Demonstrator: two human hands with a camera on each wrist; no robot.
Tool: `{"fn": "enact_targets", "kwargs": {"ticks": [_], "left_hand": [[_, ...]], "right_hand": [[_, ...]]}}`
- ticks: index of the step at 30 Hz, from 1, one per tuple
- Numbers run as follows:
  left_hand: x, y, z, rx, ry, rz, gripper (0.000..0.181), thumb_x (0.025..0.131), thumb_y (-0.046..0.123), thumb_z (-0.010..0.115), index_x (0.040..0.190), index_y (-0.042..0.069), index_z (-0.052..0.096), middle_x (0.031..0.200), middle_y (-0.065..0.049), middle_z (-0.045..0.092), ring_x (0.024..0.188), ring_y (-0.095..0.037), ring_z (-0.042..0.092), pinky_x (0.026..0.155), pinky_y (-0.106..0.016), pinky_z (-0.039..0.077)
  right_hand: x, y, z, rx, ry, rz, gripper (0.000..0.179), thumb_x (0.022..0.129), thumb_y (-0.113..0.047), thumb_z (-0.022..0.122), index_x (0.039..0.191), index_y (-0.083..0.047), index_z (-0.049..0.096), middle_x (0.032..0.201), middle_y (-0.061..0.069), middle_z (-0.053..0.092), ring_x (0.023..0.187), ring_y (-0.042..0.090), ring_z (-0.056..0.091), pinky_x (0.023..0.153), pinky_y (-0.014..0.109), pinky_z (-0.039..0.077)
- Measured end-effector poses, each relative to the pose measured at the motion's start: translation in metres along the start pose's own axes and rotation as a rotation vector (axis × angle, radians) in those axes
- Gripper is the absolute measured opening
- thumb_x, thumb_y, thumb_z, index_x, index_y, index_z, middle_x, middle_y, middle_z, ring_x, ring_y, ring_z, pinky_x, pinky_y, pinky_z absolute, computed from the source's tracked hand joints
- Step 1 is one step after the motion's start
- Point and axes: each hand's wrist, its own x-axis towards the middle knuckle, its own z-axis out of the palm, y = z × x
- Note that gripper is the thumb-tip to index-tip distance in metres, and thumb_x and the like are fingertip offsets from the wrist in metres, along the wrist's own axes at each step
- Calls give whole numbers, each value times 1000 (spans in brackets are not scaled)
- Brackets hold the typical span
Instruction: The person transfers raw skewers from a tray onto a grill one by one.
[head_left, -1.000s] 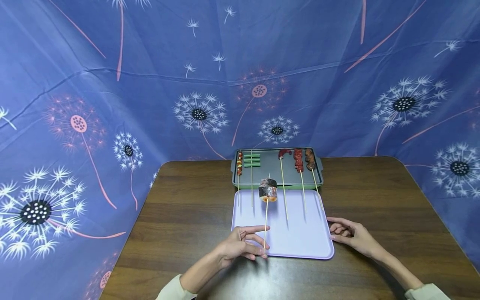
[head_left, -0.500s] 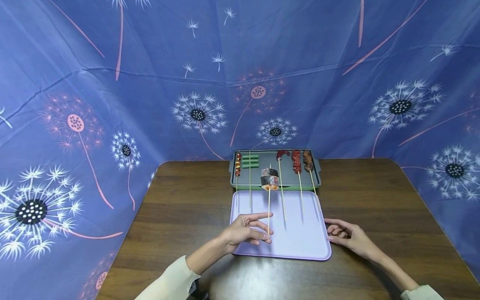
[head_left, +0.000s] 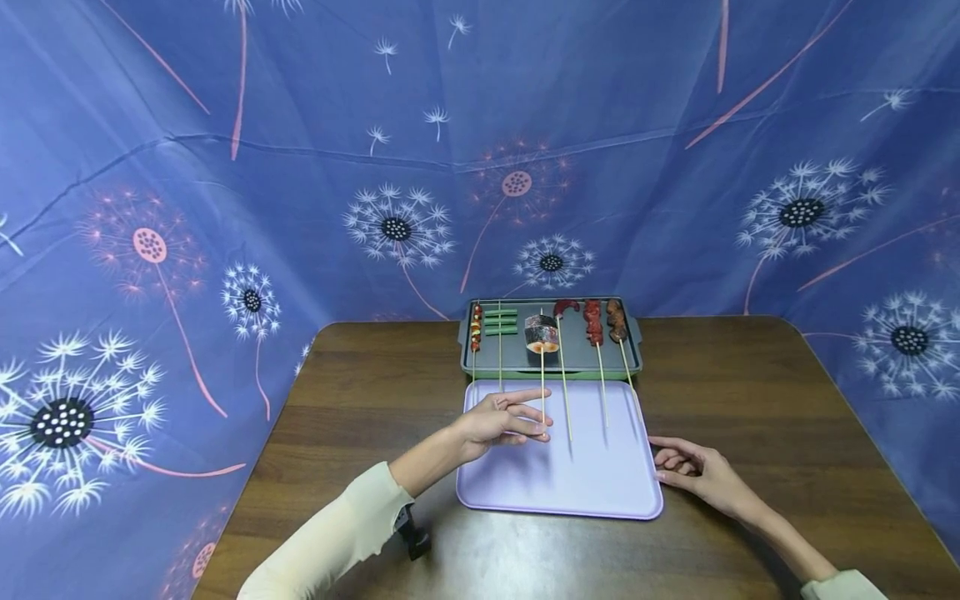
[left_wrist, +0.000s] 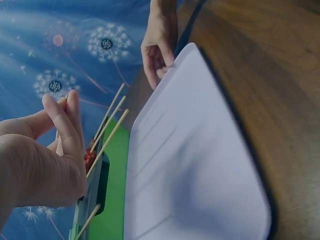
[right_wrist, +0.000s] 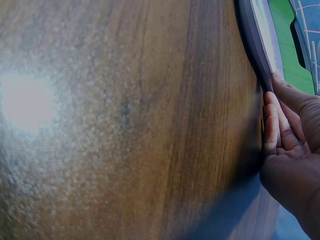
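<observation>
My left hand (head_left: 502,423) pinches the lower stick of a skewer (head_left: 542,333) threaded with chunky pieces that have dark silvery skin and an orange underside. Its pieces appear over the dark griddle pan (head_left: 525,360), between the green-stick skewer (head_left: 501,322) and the curled dark red skewer (head_left: 567,308). In the left wrist view, my left hand (left_wrist: 50,155) hides most of the stick. At the right edge of the lilac tray (head_left: 600,479), my right hand (head_left: 701,475) holds the rim. The right wrist view has its thumb (right_wrist: 292,95) against that rim, other fingers curled below.
A skewer of small red and yellow pieces (head_left: 476,327) lies at the pan's left end. Red meat (head_left: 593,323) and brown meat (head_left: 617,321) skewers lie at its right, sticks reaching over the tray. Behind the wooden table (head_left: 360,400) hangs a blue dandelion cloth (head_left: 637,192).
My left hand has carried the skewer forward and slightly right, from above the tray to the pan. My right hand stays at the tray's edge. The view shifted slightly early on.
</observation>
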Motion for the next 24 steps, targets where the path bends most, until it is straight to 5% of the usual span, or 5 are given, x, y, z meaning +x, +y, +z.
{"fn": "enact_targets", "kwargs": {"ticks": [8,15,24], "left_hand": [[23,12,-13,-18,9,-22,63,93,-5,66,151,13,50,100,0,78,79,-9,76,59,-10,53],[34,25,-19,12,45,-10,64,94,-4,66,154,11,47,127,-20,70,77,-8,75,59,-9,53],[46,24,-21,2,71,-34,61,94,-4,66,151,11,50,131,-23,67,76,-10,76,59,-10,54]], "right_hand": [[0,-1,1,4,4,-2,43,86,4,76,126,12,62,93,7,70,79,0,62,63,18,51],[0,-1,2,-1,13,0,42,86,3,77,125,11,63,93,6,70,78,0,62,62,18,51],[0,3,2,-3,12,-5,43,86,4,76,126,11,63,93,7,70,77,0,62,63,19,51]]}}
